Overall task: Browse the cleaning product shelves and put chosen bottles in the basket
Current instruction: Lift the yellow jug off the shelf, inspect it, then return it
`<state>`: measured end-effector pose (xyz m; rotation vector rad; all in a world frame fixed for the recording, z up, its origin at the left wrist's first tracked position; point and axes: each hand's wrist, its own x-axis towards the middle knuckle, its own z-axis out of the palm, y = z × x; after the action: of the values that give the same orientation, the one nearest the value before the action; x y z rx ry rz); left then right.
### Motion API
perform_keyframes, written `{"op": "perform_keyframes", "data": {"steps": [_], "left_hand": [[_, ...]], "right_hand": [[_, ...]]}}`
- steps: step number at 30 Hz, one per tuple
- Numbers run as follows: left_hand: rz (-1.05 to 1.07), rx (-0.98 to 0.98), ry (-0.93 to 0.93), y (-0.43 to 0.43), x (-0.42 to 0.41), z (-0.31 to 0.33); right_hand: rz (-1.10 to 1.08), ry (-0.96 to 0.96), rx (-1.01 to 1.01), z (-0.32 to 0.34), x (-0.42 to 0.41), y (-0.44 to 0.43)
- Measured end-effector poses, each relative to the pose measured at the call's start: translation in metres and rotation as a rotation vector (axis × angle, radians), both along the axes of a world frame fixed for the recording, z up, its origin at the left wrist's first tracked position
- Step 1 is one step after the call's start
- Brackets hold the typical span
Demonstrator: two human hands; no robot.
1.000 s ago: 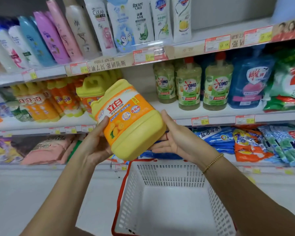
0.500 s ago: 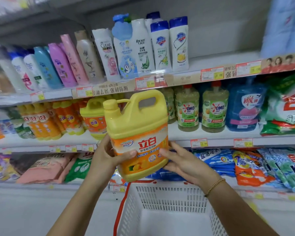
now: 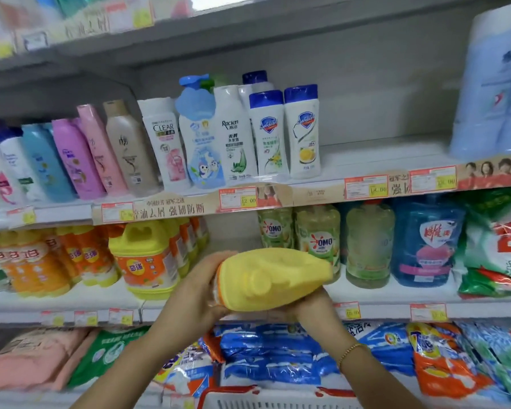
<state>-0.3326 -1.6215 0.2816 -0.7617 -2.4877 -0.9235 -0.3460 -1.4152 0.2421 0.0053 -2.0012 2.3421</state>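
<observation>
Holding yellow jug [image 3: 278, 278] sideways before shelf [image 3: 390, 312] front edge: left hand [image 3: 195, 293] curled round its bottom end, right hand [image 3: 312, 309] beneath, fingers hidden, grip impossible to tell.

A yellow plastic handled jug [image 3: 273, 280] is tilted, cap toward the camera. The left hand [image 3: 195, 293] grips its left side. The right hand [image 3: 310, 308] cups it from beneath.

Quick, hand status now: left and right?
Left hand: grips the yellow detergent jug at its base end.
Right hand: supports the jug from below; finger curl hidden.
</observation>
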Motion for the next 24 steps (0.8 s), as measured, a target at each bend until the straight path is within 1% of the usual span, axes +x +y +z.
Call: {"op": "perform_keyframes", "data": {"steps": [1,2,3,4,6,9,15,18,20,22,24], "left_hand": [[0.005,-0.04,0.016,-0.001,-0.014,0.0],[0.011,-0.053,0.015,-0.004,-0.028,-0.001],[0.017,-0.042,0.01,-0.006,-0.041,-0.002],[0.027,-0.022,0.002,-0.009,-0.053,-0.005],[0.063,0.013,-0.019,-0.012,-0.072,-0.012],[0.115,0.057,-0.115,-0.017,-0.099,-0.028],[0.16,0.321,-0.459,-0.04,-0.141,-0.061],[0.119,0.394,-0.577,-0.051,-0.153,-0.059],[0.111,0.438,-0.607,-0.052,-0.16,-0.06],[0.125,0.539,-0.604,-0.054,-0.165,-0.065],[0.216,0.578,-0.515,-0.047,-0.168,-0.075]], "right_hand": [[-0.001,-0.027,-0.007,0.0,-0.01,0.0],[-0.005,0.003,0.07,-0.002,-0.017,0.002],[0.041,0.058,0.179,-0.007,-0.023,0.002],[0.017,0.083,0.31,-0.013,-0.035,0.001],[0.024,0.088,0.376,-0.021,-0.055,0.0],[0.015,0.091,0.347,-0.027,-0.078,-0.002],[0.02,0.134,0.463,-0.045,-0.116,-0.01],[0.069,0.174,0.42,-0.05,-0.134,-0.02],[0.096,0.168,0.337,-0.052,-0.141,-0.027],[0.103,0.148,0.298,-0.056,-0.147,-0.031],[0.093,0.128,0.281,-0.065,-0.153,-0.03]]}}
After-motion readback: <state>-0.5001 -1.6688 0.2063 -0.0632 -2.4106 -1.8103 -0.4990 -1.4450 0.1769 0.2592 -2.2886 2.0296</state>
